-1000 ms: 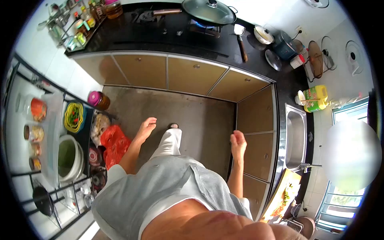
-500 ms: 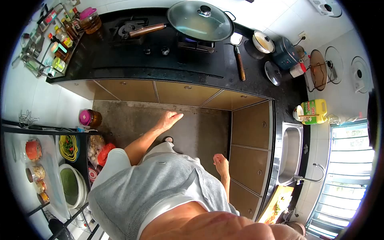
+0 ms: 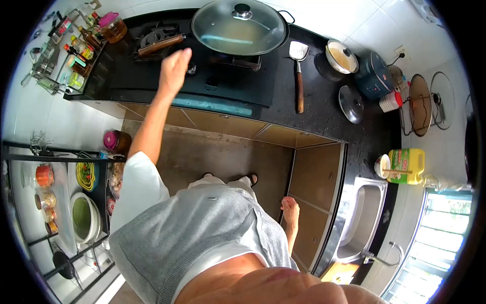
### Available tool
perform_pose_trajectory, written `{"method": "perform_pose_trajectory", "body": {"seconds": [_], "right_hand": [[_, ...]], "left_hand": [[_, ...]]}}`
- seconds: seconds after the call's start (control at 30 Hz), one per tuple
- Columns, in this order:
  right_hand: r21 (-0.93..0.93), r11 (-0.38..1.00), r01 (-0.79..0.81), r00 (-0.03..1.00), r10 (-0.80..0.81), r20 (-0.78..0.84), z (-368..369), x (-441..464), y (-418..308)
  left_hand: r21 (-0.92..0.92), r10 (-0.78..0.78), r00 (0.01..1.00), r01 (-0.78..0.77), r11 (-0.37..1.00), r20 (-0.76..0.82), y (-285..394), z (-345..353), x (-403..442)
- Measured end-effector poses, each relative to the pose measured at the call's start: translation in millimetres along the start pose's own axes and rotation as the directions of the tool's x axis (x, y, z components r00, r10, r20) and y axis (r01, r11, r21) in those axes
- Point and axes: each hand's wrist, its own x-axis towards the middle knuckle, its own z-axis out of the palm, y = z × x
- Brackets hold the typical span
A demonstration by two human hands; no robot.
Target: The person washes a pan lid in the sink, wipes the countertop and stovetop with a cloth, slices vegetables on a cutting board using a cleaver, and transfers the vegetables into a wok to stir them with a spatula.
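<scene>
My left hand (image 3: 173, 72) is raised over the front of the black gas stove, its fingers curled closed. It is just below the brown wooden handle (image 3: 161, 45) of the wok, apparently apart from it. A control knob (image 3: 191, 68) lies right beside its fingers. The wok, on the right burner, is covered by a glass lid (image 3: 238, 31) with a black knob. Low at my right side hangs my right hand (image 3: 290, 206), loosely curled, near the brown cabinet doors, with nothing visible in it.
Right of the stove lie a spatula (image 3: 299, 76), a white lidded pot (image 3: 341, 57), a loose lid (image 3: 351, 104) and a blue cooker (image 3: 373, 76). A sink (image 3: 360, 218) is at the right. Bottles (image 3: 83, 49) stand in a rack at left, above shelves with bowls (image 3: 86, 223).
My left hand has risen from in front of my body, forward and left to over the stove. My right hand stays low by my side. The view has moved closer to the counter.
</scene>
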Motion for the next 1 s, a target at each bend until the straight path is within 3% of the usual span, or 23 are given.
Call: {"method": "perform_pose_trajectory", "body": {"seconds": [0.07, 0.13, 0.2, 0.23, 0.27, 0.33, 0.4, 0.47, 0.53, 0.63, 0.73, 0.83, 0.9, 0.93, 1.0], "right_hand": [[0.001, 1.0, 0.005, 0.999, -0.005, -0.049, -26.0, 24.5, -0.3], [-0.056, 0.998, 0.005, 0.998, -0.009, -0.064, -45.8, 46.0, -3.8], [-0.08, 0.997, 0.022, 1.0, -0.022, -0.004, -58.8, 65.3, -3.4], [-0.098, 0.994, 0.051, 0.998, -0.049, 0.024, -61.0, 75.5, -2.2], [-0.115, 0.99, 0.081, 0.996, -0.075, 0.052, -62.4, 84.8, -1.3], [-0.132, 0.986, 0.101, 0.994, -0.094, 0.057, -59.0, 99.2, -0.1], [-0.143, 0.983, 0.118, 0.992, -0.111, 0.051, -54.2, 115.3, -5.7], [-0.075, 0.989, 0.127, 0.99, -0.121, 0.073, -49.4, 119.2, -16.9], [-0.152, 0.984, 0.097, 0.994, -0.088, 0.065, -42.9, 122.9, -33.5], [0.034, 0.999, 0.02, 0.999, -0.021, 0.039, -34.3, 121.8, -58.1], [0.01, 1.0, 0.014, 0.999, -0.015, 0.03, -27.2, 131.1, -57.1], [-0.012, 1.0, -0.028, 1.0, 0.028, -0.003, -30.2, 134.7, -78.8], [-0.014, 0.999, -0.035, 0.999, 0.035, -0.013, -26.7, 137.9, -83.1], [0.023, 0.998, -0.059, 0.998, 0.06, -0.029, -25.6, 140.4, -79.0], [0.065, 0.994, -0.089, 0.995, 0.091, -0.043, -23.5, 146.0, -80.7]], "left_hand": [[0.107, 0.083, 0.997, -0.083, 0.991, 0.013, 28.9, 7.7, 20.0], [0.09, 0.13, 0.989, -0.136, 0.987, 0.072, 24.5, 26.0, 39.6], [0.445, 0.513, 0.835, -0.544, 0.712, 0.2, 21.6, 47.2, 53.3], [0.518, 0.387, 0.872, -0.489, 0.702, 0.3, 14.4, 53.2, 61.8], [0.53, 0.376, 0.877, -0.48, 0.699, 0.299, 9.9, 59.3, 71.0], [0.661, 0.33, 0.87, -0.494, 0.566, 0.367, 0.5, 71.2, 91.7], [0.678, 0.258, 0.881, -0.471, 0.564, 0.396, -10.7, 82.2, 114.7], [0.764, 0.232, 0.827, -0.561, 0.319, 0.512, -17.9, 102.5, 130.5], [0.786, 0.067, 0.818, -0.568, 0.245, 0.571, -19.8, 125.5, 144.4], [0.767, 0.04, 0.796, -0.595, 0.243, 0.604, -31.7, 153.0, 164.8], [0.683, 0.002, 0.721, -0.657, 0.32, 0.693, -25.0, 172.1, 174.1], [0.592, 0.121, 0.635, -0.762, 0.261, 0.763, -10.1, 161.4, 174.8], [0.516, -0.155, 0.494, -0.837, 0.18, 0.855, 28.6, 144.5, 173.5], [0.511, -0.162, 0.487, -0.84, 0.185, 0.858, 21.7, 139.7, 176.3], [0.538, 0.091, 0.568, -0.81, 0.233, 0.818, 6.2, 133.2, 187.0]]}}
